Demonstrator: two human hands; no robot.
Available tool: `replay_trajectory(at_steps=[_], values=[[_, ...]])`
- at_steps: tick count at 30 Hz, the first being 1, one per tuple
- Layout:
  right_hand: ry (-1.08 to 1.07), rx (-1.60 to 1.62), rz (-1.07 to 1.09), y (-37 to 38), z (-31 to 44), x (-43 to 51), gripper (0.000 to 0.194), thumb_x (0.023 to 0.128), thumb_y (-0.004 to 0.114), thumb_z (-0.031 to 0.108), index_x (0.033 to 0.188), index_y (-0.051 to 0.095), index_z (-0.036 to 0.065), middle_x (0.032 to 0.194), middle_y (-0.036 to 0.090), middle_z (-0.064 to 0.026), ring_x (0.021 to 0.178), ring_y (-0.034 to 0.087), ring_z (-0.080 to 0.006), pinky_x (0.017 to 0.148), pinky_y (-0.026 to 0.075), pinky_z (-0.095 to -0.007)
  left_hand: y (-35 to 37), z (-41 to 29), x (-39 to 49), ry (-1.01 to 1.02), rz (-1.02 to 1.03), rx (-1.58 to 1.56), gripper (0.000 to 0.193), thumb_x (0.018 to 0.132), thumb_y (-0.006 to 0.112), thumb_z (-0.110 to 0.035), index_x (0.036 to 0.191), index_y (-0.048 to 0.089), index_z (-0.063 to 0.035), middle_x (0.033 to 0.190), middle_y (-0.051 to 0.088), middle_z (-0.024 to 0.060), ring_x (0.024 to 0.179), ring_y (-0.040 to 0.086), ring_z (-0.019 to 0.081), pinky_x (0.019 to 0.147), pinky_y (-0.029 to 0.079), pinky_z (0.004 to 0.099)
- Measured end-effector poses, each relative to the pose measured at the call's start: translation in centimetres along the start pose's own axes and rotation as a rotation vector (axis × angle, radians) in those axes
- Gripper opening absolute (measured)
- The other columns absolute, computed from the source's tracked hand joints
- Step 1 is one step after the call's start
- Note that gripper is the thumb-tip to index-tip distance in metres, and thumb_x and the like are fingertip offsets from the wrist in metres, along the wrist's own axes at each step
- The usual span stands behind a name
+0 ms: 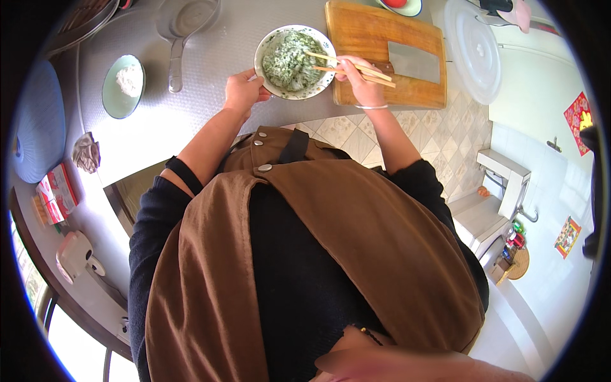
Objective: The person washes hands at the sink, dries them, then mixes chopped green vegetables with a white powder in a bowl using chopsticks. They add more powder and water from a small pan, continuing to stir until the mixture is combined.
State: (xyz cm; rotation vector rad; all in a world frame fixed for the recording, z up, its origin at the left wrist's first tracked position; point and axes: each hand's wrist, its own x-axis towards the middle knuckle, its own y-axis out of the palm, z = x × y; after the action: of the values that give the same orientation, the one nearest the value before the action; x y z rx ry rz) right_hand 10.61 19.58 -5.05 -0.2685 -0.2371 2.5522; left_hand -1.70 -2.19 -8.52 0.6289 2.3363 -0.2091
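Observation:
A white bowl with a patterned rim [326, 42] stands near the counter's front edge. In it is a chopped green mixture [291, 59] coated with white flour or a similar powder. My left hand [243, 93] grips the bowl's left rim. Between the fingers of my right hand [360, 81] is a pair of wooden chopsticks [377, 76], their tips down in the mixture. Just beyond that hand, a cleaver [414, 62] lies flat on a wooden cutting board [363, 28].
Left on the metal counter [210, 62] are a pale green bowl [110, 90] of white powder and a ladle-like pan [175, 62]. A crumpled cloth [87, 152] lies farther left. A translucent lid [470, 52] is right of the board, and a bowl with something red [414, 8] sits behind it.

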Motion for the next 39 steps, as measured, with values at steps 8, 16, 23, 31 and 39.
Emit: replay_trajectory(at_steps=[8,16,23,31,39], values=[[-0.206,-0.176,0.122,-1.9,4.0,-4.0,0.019,0.09,0.055,0.014,0.098,0.063,0.0,0.084,0.065,-0.0087,0.07,0.062,-0.0122,0.065,0.051,-0.023,-0.1,0.0,0.2,0.003,0.015,0.021,0.032,0.086,0.052,-0.005,0.117,0.054,0.0038,0.076,0.064,0.0107,0.059,0.061,0.0137,0.055,0.054,0.0234],[-0.173,0.039,0.101,3.2,0.0,2.3,0.015,0.087,0.058,0.012,0.091,0.064,-0.001,0.073,0.065,-0.0089,0.059,0.062,-0.0117,0.049,0.051,-0.0201,0.1,0.3,0.3,0.017,0.003,0.076,0.03,0.085,0.052,-0.004,0.114,0.056,0.0041,0.076,0.064,0.0113,0.059,0.061,0.0143,0.055,0.054,0.0238],[-0.099,0.161,0.008,-2.8,1.6,1.7,0.021,0.088,0.057,0.016,0.091,0.062,-0.004,0.071,0.064,-0.0091,0.058,0.061,-0.0119,0.054,0.05,-0.0223,0.2,0.4,0.3,0.028,-0.001,0.031,0.031,0.084,0.052,-0.003,0.114,0.056,0.0049,0.077,0.064,0.0123,0.058,0.061,0.0141,0.054,0.053,0.0235],[0.018,-0.043,0.106,3.3,1.2,2.8,0.021,0.091,0.053,0.017,0.097,0.062,-0.001,0.078,0.066,-0.0098,0.065,0.063,-0.0143,0.06,0.052,-0.0248,0.2,0.3,0.2,0.012,0.013,0.037,0.031,0.085,0.052,-0.004,0.115,0.055,0.0053,0.077,0.064,0.0125,0.06,0.062,0.0146,0.054,0.053,0.0234],[-0.162,-0.038,0.229,-0.6,2.8,1.3,0.023,0.09,0.055,0.018,0.096,0.062,-0.004,0.08,0.065,-0.0095,0.068,0.062,-0.0133,0.062,0.052,-0.0244,0.2,0.3,0.2,0.004,0.003,0.013,0.03,0.086,0.051,-0.004,0.114,0.055,0.0065,0.078,0.064,0.0119,0.061,0.062,0.0145,0.055,0.053,0.0231]])
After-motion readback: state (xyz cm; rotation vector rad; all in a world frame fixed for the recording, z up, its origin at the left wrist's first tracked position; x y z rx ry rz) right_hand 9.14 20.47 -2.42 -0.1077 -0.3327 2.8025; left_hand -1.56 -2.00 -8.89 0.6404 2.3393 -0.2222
